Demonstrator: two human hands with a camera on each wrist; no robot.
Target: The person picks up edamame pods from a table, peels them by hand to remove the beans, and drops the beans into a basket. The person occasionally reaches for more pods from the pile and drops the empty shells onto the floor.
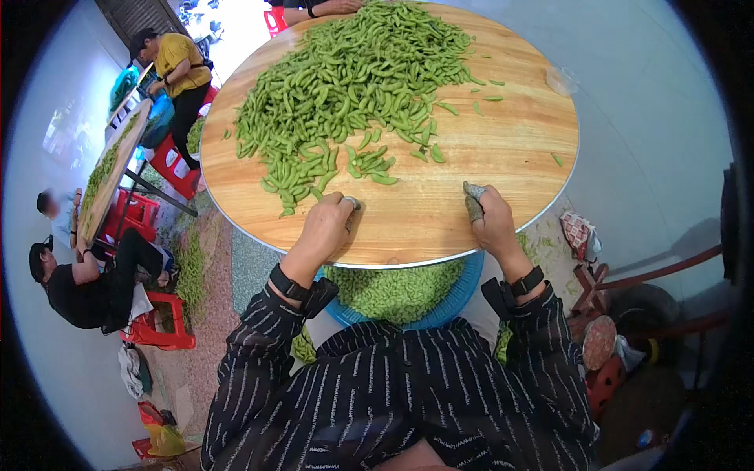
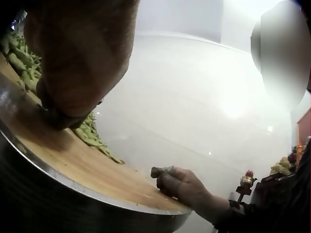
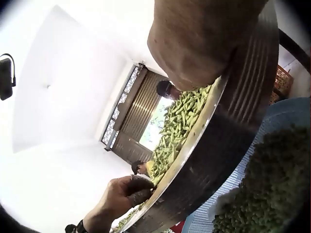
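Note:
Green soybean pods (image 1: 353, 71) lie heaped across the far and left part of a round wooden table (image 1: 416, 228). At the near edge, my left hand (image 1: 323, 224) rests on the wood with loosely bent fingers, just below a few stray pods (image 1: 371, 163). Farther right, my right hand (image 1: 495, 220) is also at the edge, its thumb and forefinger extended, with nothing visible in them. Grey coverings wrap some fingertips of both hands. In the left wrist view, the right hand (image 2: 187, 187) shows beyond the rim. The right wrist view shows the left hand (image 3: 116, 196) beside the pods.
Below the table edge, a blue basket (image 1: 473, 282) holds shelled green beans. A clear plastic cup (image 1: 561, 81) stands at the table's right rim. People work at another table (image 1: 118, 161) to the left, among red stools (image 1: 169, 330). Pods also litter the floor.

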